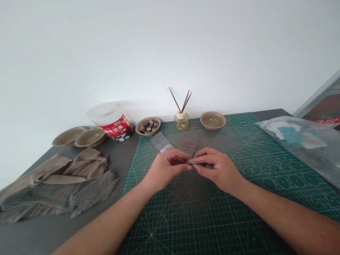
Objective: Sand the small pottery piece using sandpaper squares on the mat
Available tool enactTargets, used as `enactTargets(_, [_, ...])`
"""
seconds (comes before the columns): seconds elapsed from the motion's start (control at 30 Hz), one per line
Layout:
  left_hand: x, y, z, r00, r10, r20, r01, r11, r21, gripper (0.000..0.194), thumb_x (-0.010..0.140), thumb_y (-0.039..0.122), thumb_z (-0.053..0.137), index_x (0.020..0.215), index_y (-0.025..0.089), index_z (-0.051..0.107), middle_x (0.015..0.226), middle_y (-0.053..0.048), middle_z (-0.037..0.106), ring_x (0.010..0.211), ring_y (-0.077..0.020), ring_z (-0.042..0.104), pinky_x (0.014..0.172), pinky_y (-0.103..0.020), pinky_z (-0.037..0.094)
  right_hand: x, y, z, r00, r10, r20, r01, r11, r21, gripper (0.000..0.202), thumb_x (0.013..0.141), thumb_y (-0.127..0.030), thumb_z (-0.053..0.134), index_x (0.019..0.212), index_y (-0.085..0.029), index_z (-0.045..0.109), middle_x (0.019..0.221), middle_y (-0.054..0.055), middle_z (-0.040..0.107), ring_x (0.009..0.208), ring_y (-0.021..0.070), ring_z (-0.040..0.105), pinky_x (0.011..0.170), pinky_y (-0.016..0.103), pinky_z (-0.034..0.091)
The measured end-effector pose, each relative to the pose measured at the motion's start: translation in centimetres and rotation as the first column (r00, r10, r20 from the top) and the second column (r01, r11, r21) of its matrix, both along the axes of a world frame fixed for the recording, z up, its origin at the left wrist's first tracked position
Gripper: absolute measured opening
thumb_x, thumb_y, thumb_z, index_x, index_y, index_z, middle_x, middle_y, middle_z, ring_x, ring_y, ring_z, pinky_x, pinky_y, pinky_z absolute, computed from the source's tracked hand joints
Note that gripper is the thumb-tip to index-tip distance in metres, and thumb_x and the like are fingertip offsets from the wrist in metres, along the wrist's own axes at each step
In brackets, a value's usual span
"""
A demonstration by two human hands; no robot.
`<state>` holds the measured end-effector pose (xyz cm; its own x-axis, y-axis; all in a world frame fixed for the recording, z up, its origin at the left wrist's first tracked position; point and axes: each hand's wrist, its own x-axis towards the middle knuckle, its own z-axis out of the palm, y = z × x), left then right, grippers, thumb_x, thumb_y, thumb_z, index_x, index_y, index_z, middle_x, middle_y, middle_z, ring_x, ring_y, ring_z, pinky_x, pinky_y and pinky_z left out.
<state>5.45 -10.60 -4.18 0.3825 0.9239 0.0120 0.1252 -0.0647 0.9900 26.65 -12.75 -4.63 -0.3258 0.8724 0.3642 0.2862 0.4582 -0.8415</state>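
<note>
Over the green cutting mat (170, 212), my two hands meet with closed fingertips. My right hand (219, 168) pinches a thin, dark piece of sandpaper (198, 162), its pale edge showing toward the left. My left hand (168, 168) is closed in a pinch against the tip of that piece; whatever small thing is between its fingers is mostly hidden. Just beyond the fingers lies a brown sandpaper square (187, 146) with handwritten marks. A grey sheet (158, 141) and a paler piece (167, 148) lie left of it.
Along the wall stand a bowl of small brown chunks (148, 127), a reed diffuser (181, 120), another bowl (213, 121) and a red-labelled plastic jar (111, 122). Two bowls (90, 137) and crumpled cloths (66, 184) lie left. A clear plastic bag (305, 141) rests right.
</note>
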Motion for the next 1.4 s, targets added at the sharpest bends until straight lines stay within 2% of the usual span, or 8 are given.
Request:
enactTargets(0.33, [0.11, -0.11, 0.09, 1.000, -0.021, -0.018, 0.020, 0.998, -0.059, 0.021, 0.070, 0.022, 0.086, 0.088, 0.016, 0.076, 0.083, -0.004, 0.076, 0.076, -0.0166, 0.070, 0.071, -0.027, 0.055, 0.09, 0.02, 0.27, 0.999, -0.016, 0.049, 0.016, 1.000, 0.004, 0.020, 0.087, -0.018, 0.072, 0.101, -0.028, 0.080, 0.099, 0.001, 0.070, 0.090, 0.0142, 0.067, 0.079, 0.026, 0.052])
enactTargets(0.43, [0.24, -0.32, 0.22, 1.000, -0.019, 0.010, 0.019, 0.998, -0.066, 0.027, 0.069, 0.018, 0.086, 0.092, 0.016, 0.074, 0.084, -0.004, 0.076, 0.078, -0.0173, 0.071, 0.074, -0.029, 0.056, 0.10, -0.02, 0.29, 0.999, 0.031, 0.030, -0.030, 0.999, -0.040, 0.018, 0.086, -0.019, 0.073, 0.100, -0.028, 0.080, 0.099, 0.001, 0.070, 0.089, 0.0146, 0.067, 0.077, 0.026, 0.052])
enactTargets(0.77, [0.11, -0.69, 0.29, 1.000, 0.005, 0.020, -0.006, 0.998, 0.061, 0.042, 0.067, 0.017, 0.087, 0.097, 0.019, 0.058, 0.083, 0.001, 0.069, 0.075, -0.0147, 0.067, 0.070, -0.029, 0.055, 0.17, 0.03, 0.14, 0.995, 0.079, 0.054, -0.076, 0.995, -0.062, 0.019, 0.086, -0.018, 0.072, 0.101, -0.027, 0.080, 0.098, 0.001, 0.069, 0.088, 0.0139, 0.066, 0.077, 0.026, 0.052])
enactTargets(0.87, [0.04, -0.62, 0.35, 1.000, -0.014, -0.007, 0.015, 0.996, 0.083, 0.036, 0.069, 0.018, 0.086, 0.090, 0.018, 0.057, 0.079, 0.001, 0.066, 0.074, -0.0137, 0.066, 0.069, -0.027, 0.054, 0.11, 0.03, 0.05, 0.997, 0.039, 0.068, -0.037, 0.999, -0.026, 0.021, 0.085, -0.018, 0.072, 0.102, -0.027, 0.080, 0.099, 0.001, 0.069, 0.089, 0.0147, 0.066, 0.078, 0.027, 0.051])
enactTargets(1.07, [0.03, -0.70, 0.20, 0.999, -0.030, 0.015, 0.029, 0.995, 0.091, 0.036, 0.070, 0.016, 0.085, 0.095, 0.018, 0.058, 0.086, -0.001, 0.068, 0.080, -0.0157, 0.068, 0.075, -0.031, 0.057, -0.07, -0.29, 0.12, 0.995, 0.047, 0.083, -0.048, 0.999, 0.007, 0.021, 0.086, -0.019, 0.072, 0.104, -0.027, 0.080, 0.098, 0.002, 0.069, 0.086, 0.0148, 0.066, 0.074, 0.027, 0.052])
enactTargets(1.23, [-0.13, -0.61, 0.07, 0.997, -0.074, -0.003, 0.074, 0.985, 0.157, 0.032, 0.072, 0.011, 0.080, 0.101, 0.017, 0.066, 0.097, -0.005, 0.072, 0.088, -0.0173, 0.070, 0.082, -0.032, 0.058, 0.21, -0.29, 0.43, 0.990, 0.126, 0.063, -0.131, 0.989, 0.068, 0.019, 0.084, -0.016, 0.072, 0.098, -0.026, 0.080, 0.099, 0.003, 0.067, 0.090, 0.0153, 0.066, 0.079, 0.027, 0.054])
enactTargets(1.3, [-0.07, -0.52, -0.10, 0.998, -0.065, -0.005, 0.065, 0.984, 0.165, 0.027, 0.074, 0.013, 0.079, 0.099, 0.017, 0.071, 0.098, -0.006, 0.074, 0.090, -0.0183, 0.071, 0.085, -0.032, 0.058, 0.43, -0.08, 0.52, 0.997, 0.071, 0.033, -0.075, 0.988, 0.135, 0.019, 0.086, -0.016, 0.071, 0.100, -0.025, 0.079, 0.103, 0.004, 0.068, 0.094, 0.0158, 0.067, 0.081, 0.028, 0.055])
enactTargets(1.4, [0.34, -0.55, -0.36, 0.999, 0.031, 0.042, -0.036, 0.993, 0.110, 0.020, 0.076, 0.017, 0.078, 0.095, 0.017, 0.073, 0.093, -0.006, 0.076, 0.087, -0.0186, 0.072, 0.083, -0.032, 0.058, 0.46, 0.16, 0.46, 0.997, -0.074, 0.019, 0.065, 0.957, 0.282, 0.020, 0.090, -0.017, 0.067, 0.106, -0.023, 0.078, 0.108, 0.006, 0.069, 0.099, 0.0173, 0.067, 0.087, 0.030, 0.056])
